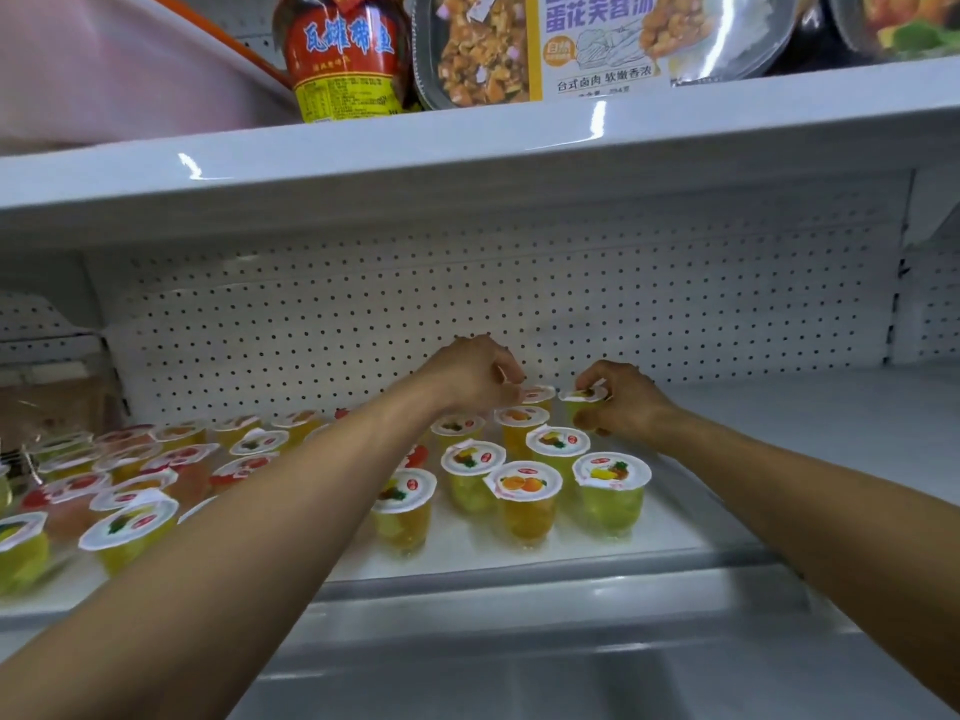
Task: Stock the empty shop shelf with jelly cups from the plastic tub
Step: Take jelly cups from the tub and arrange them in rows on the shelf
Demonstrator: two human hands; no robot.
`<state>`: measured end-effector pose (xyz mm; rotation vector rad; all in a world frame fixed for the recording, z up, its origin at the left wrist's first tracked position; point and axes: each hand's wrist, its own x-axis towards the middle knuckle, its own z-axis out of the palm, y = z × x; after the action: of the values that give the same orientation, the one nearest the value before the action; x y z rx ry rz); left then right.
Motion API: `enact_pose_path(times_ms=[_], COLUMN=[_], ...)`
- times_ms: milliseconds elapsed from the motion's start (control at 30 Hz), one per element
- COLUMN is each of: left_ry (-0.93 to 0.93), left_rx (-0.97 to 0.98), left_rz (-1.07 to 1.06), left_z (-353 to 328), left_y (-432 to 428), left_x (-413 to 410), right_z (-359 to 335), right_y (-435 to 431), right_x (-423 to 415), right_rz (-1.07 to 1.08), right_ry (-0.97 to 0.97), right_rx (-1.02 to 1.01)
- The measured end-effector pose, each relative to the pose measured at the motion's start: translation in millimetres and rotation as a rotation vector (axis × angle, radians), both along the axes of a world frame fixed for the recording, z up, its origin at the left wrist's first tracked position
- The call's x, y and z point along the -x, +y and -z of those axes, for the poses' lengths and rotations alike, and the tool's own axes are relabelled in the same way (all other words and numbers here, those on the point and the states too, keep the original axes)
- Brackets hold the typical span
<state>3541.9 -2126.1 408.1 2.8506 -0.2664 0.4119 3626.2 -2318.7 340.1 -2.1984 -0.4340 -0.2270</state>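
The jelly cups stand in rows on the left and centre of the lower shelf. The pegboard panel closes the shelf behind them. At the back row, the left hand touches one cup; the right hand holds the end cup just beside it. On the upper shelf, a jar stands left of a packaged meal.

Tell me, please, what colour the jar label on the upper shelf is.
The jar label is red with blue characters; head view.
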Motion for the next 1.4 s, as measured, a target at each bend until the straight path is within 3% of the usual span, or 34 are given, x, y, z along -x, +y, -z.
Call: enact_pose_path(times_ms=[167,367,533,667,867,1133,1400], left_ry=[0.011,-0.011,-0.226,-0.44,-0.589,-0.403,-0.229], left_rx=[0.004,0.059,0.192,0.177,0.343,0.27,0.259], left_rz=[-0.004,-0.027,-0.043,-0.062,-0.06,-0.186,-0.396], left_z=[1.5,4.6,2.1,1.1,37.7,121.2,180.2], left_y=[2.1,3.1,-5.9,-27.7,-49.4,-58.2,-21.5], left_x=[-6.5,-0.9,34.8,88.7,188.3,297.9,404.4], right_z=[4.6,0.0,-18.0,-26.7,-13.2,35.1,89.4], right_y=[-0.2,-9.3,-25.4,-44.8,-78.2,-88.3,-41.1], right_x=[-9.4,-0.9,46.1,99.8,174.7,280.9,346.0], right_rz=[0.016,0.024,0.089,0.059,-0.031,-0.23,-0.5], right_ry=[-0.008,-0.083,-0.294,-0.453,-0.594,-0.62,-0.463], right_rx=[0.0,0.172,0.181,0.185,0.116,0.149,0.246])
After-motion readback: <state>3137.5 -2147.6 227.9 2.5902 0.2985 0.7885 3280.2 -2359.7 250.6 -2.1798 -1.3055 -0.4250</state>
